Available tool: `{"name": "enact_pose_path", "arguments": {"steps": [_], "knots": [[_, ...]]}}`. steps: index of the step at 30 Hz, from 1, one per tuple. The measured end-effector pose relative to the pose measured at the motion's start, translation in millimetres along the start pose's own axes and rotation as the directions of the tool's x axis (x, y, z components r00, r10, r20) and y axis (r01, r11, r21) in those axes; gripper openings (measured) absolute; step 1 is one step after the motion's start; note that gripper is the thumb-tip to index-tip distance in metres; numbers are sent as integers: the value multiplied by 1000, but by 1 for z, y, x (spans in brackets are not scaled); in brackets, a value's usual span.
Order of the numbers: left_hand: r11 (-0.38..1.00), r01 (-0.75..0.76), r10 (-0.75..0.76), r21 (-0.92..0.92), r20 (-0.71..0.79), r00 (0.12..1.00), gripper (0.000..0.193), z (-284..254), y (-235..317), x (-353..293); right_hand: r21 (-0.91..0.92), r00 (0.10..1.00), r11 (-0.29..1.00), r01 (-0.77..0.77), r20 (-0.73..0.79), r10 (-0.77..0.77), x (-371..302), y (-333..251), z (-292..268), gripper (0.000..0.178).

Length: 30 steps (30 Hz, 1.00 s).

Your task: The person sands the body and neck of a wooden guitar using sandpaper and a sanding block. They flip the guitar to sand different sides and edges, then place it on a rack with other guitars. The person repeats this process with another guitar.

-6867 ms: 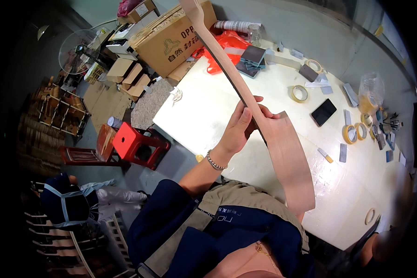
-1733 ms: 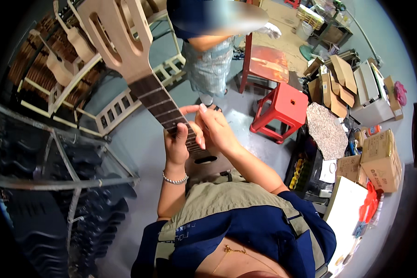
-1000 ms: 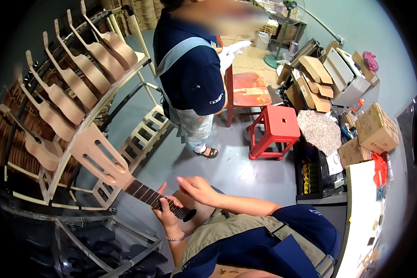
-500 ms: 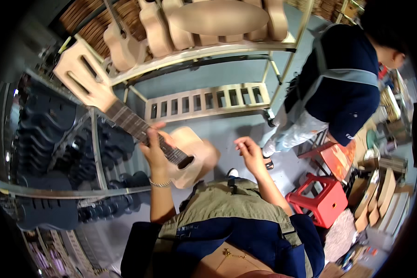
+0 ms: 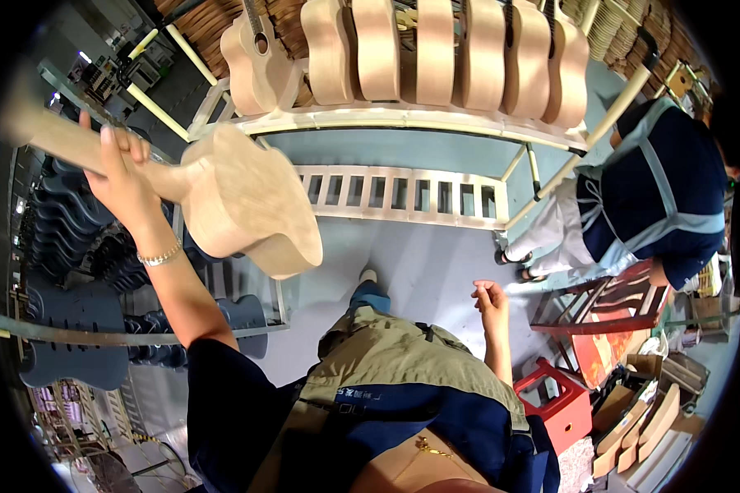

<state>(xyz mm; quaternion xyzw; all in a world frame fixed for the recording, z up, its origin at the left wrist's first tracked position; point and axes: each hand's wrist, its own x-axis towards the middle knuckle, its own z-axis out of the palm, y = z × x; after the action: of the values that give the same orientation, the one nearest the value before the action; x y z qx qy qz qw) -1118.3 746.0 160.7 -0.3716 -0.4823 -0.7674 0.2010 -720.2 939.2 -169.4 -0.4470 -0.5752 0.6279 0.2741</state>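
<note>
My left hand (image 5: 127, 177) is wrapped round the neck of an unfinished pale wood acoustic guitar (image 5: 242, 197), with the arm stretched out to the left. The guitar's body hangs to the right of that hand, and its back and side show. Its headstock end is blurred at the far left, and the strings side is turned out of sight. Out to the right, my right hand (image 5: 492, 308) hangs in the air over the floor. Its fingers are loosely bent, thumb and fingertips apart, with nothing seen between them.
A wheeled rack (image 5: 403, 115) holds several pale guitars ahead. Dark guitar bodies (image 5: 66, 238) fill a metal-railed rack on the left. A co-worker in a dark shirt and apron (image 5: 649, 181) stands bent at the right, near a red stool (image 5: 559, 411) and stacked wood pieces (image 5: 645, 419).
The guitar has swung left and turned over, from its soundhole side to its back. My left arm reaches farther left. My right hand has shifted right and lower, and the co-worker appears farther right.
</note>
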Motion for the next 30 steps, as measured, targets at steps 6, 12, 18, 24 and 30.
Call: {"name": "enact_pose_path", "arguments": {"steps": [6,12,18,24,30], "knots": [[989,-108,120,-102,120,986,54,31,-68,116,-5,993,1000,-5,-115,4,44,0,28,16],[959,-18,86,-283,229,970,50,75,-192,207,-35,965,999,9,-262,-17,78,-20,88,19],[926,159,-53,-343,299,953,15,104,-347,242,-118,963,993,7,-266,-38,96,-48,151,20],[905,353,-251,-236,373,893,19,146,-412,269,-150,935,985,-88,-354,30,88,-35,157,22],[830,304,-488,467,346,801,31,157,-464,272,-182,904,977,-111,-426,23,96,-34,160,21]]}}
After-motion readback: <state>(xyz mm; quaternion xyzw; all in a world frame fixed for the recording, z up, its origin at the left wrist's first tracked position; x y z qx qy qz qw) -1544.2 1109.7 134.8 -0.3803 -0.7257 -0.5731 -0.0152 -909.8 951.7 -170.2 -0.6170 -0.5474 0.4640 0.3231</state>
